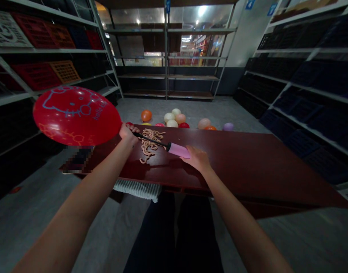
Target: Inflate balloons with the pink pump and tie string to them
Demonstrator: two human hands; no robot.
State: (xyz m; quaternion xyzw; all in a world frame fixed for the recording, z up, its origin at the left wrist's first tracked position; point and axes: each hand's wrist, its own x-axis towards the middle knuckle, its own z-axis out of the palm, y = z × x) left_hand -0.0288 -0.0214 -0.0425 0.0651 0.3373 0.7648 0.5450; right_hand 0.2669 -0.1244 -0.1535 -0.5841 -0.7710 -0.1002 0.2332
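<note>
Above a dark red-brown table (242,159), I have the left hand (130,134) gripping at the neck of an inflated red Hello Kitty balloon (77,115), fingers curled where it meets the tip of a balloon pump. The exact join is hidden from my camera by that hand. The balloon lies on its side in the air at the table's left end, its outlined cat face and lettering turned upward.

My right hand (199,159) is closed around the outer end of the pump's pink barrel (179,150), held over the middle of the table; a thin black shaft (154,140) runs from barrel to left hand.

Beneath the shaft, a tangle of beige, rope-like strands (151,135) lies on the tabletop. A pixelated object (78,159) sits at the table's left corner, and a pale ribbed cushion (138,189) shows below its near edge. Past the table's far edge, I see orange (146,115), cream, peach, red and purple balloons on the grey floor. Metal shelving (166,57) stands beyond; plastic crates (64,72) fill racks to the table's left and right.
</note>
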